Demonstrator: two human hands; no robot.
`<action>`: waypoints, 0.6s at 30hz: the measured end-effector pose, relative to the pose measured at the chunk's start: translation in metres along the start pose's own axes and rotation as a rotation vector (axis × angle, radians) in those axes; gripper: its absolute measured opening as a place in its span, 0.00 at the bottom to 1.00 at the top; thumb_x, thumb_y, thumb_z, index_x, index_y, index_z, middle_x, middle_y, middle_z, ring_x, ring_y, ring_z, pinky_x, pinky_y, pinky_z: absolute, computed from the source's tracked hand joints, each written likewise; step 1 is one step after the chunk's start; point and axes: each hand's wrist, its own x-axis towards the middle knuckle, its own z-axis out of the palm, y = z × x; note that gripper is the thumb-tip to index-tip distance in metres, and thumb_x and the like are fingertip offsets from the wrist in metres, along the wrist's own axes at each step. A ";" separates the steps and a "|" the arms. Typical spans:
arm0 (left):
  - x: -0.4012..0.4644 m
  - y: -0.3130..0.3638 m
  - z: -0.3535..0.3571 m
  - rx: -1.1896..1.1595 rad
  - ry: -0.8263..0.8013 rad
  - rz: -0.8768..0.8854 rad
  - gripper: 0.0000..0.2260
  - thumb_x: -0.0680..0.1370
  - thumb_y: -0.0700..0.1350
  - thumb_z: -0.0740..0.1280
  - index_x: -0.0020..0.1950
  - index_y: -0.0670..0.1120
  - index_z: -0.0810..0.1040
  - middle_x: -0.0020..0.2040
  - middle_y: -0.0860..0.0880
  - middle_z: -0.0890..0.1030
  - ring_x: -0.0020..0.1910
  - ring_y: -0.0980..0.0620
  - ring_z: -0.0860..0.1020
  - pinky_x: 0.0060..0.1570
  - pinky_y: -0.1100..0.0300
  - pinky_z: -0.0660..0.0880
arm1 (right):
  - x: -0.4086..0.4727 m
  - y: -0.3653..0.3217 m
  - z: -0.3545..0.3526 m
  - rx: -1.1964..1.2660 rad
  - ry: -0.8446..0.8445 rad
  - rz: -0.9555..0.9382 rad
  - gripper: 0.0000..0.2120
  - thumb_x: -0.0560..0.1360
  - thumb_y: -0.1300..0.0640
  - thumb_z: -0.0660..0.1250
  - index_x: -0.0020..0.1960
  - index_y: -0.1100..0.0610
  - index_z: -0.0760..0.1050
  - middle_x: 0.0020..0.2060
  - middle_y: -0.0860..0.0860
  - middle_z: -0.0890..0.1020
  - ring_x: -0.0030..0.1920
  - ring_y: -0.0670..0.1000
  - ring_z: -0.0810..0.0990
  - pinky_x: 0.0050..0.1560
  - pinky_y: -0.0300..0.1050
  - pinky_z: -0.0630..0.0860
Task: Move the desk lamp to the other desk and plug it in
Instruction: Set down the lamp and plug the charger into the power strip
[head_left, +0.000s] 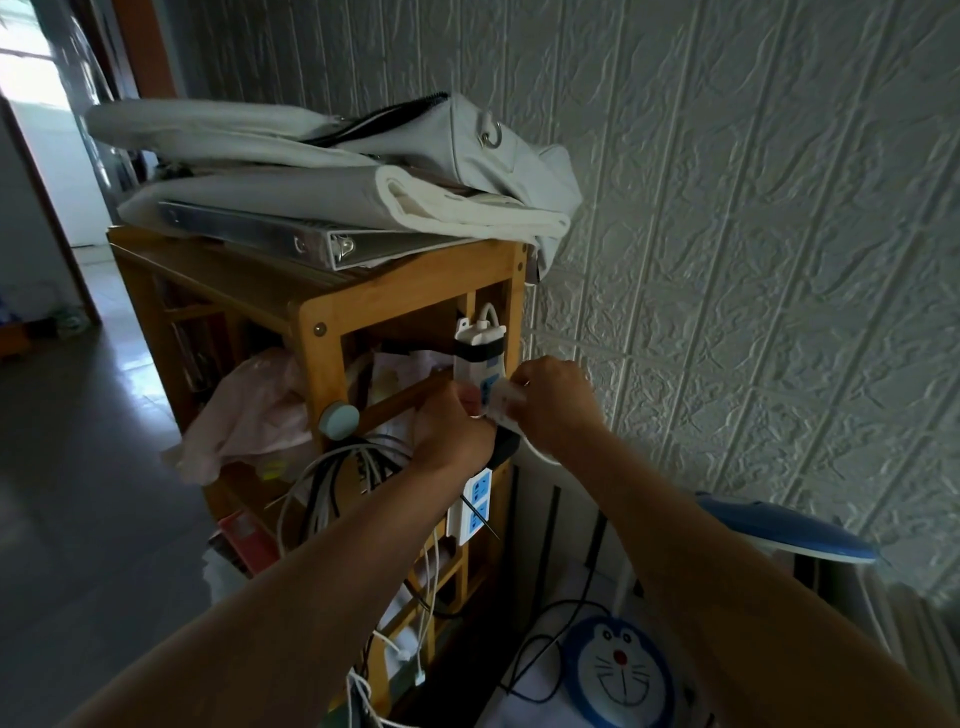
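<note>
A white power strip (477, 488) with blue sockets hangs upright on the side of a wooden shelf (311, 332). My left hand (451, 431) grips the strip's middle. My right hand (558, 408) is closed on a white plug (503, 402) pressed against the strip, its white cord looping below the hand. The desk lamp stands at the lower right: a round base with a blue cartoon cat face (621, 670) and a blue head (784, 530). A black plug sits in the strip just under my hands.
Folded white bags and a ring binder (291, 241) lie on top of the shelf. Tangled white and black cables (332, 478) hang at its side. A textured white wall (753, 208) is on the right. A doorway and dark floor (78, 467) are on the left.
</note>
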 end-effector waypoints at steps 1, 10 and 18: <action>0.000 0.000 0.000 0.005 0.005 0.005 0.08 0.73 0.39 0.68 0.48 0.48 0.72 0.47 0.50 0.76 0.49 0.51 0.75 0.49 0.56 0.74 | 0.001 -0.002 0.001 -0.012 -0.001 0.003 0.11 0.74 0.61 0.65 0.56 0.60 0.77 0.52 0.59 0.81 0.51 0.58 0.81 0.45 0.47 0.76; 0.011 0.003 -0.007 -0.062 -0.021 -0.083 0.09 0.76 0.38 0.65 0.55 0.45 0.74 0.45 0.50 0.76 0.50 0.52 0.74 0.45 0.63 0.69 | 0.014 -0.010 0.004 -0.055 0.015 0.020 0.11 0.73 0.60 0.68 0.54 0.63 0.77 0.52 0.60 0.81 0.52 0.60 0.81 0.46 0.48 0.77; 0.007 0.004 -0.007 0.085 -0.017 0.000 0.15 0.73 0.37 0.67 0.59 0.41 0.76 0.53 0.45 0.80 0.54 0.47 0.79 0.50 0.57 0.77 | 0.013 -0.018 0.010 -0.081 0.066 0.087 0.12 0.72 0.63 0.67 0.56 0.62 0.73 0.55 0.60 0.78 0.55 0.61 0.79 0.48 0.51 0.76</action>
